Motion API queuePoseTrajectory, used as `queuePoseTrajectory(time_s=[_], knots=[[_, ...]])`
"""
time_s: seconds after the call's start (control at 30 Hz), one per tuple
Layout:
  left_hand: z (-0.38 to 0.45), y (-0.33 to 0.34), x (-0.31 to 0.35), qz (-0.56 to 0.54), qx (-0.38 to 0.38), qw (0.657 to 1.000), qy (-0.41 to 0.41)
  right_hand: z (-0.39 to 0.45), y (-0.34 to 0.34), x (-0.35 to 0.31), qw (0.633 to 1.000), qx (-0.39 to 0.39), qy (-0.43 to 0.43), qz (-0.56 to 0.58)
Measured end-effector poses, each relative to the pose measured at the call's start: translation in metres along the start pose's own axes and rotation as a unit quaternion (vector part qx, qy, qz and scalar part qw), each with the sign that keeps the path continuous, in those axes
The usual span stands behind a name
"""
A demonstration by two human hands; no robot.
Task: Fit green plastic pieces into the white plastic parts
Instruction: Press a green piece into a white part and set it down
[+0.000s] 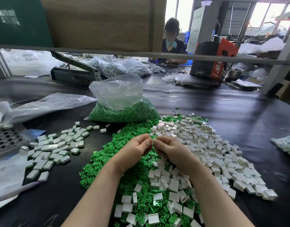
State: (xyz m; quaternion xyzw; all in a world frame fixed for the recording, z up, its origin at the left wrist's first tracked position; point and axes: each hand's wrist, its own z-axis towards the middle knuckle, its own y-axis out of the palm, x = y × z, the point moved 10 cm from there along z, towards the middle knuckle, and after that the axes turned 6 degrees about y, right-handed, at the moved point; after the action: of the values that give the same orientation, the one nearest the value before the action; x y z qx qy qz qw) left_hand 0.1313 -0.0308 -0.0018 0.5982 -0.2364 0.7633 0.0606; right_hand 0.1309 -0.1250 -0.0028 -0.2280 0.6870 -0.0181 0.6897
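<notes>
White plastic shows between your fingertips: your left hand [137, 147] and right hand [169, 149] meet at centre frame, fingers curled, pinching one small white part [154, 141] between them. Whether a green piece already sits inside it you cannot tell, since your thumbs cover most of it.

Under your wrists, from 6 o'clock up to the centre, lies the loose heap of green pieces [108, 154], with white parts scattered over its near end. At 3 o'clock of your hands spreads the big pile of white parts [214, 148], touching the green heap along its edge. At 9 o'clock, well apart, a flatter group of white pieces with green edges [55, 148] lies on the black table [223, 108].

At 12 o'clock a clear bag of green pieces [123, 108] stands open, just beyond the heap. Farther out at 12, another person [171, 41] sits across the bench. At 10 o'clock a crumpled plastic bag [47, 104] lies flat.
</notes>
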Motion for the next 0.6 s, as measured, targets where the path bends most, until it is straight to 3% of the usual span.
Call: queuePoseTrajectory(time_s=[0.6], knots=[[0.0017, -0.0005, 0.0023, 0.002, 0.027, 0.999, 0.017, 0.0005, -0.0025, -0.0008, 0.999, 0.03, -0.02, -0.021]])
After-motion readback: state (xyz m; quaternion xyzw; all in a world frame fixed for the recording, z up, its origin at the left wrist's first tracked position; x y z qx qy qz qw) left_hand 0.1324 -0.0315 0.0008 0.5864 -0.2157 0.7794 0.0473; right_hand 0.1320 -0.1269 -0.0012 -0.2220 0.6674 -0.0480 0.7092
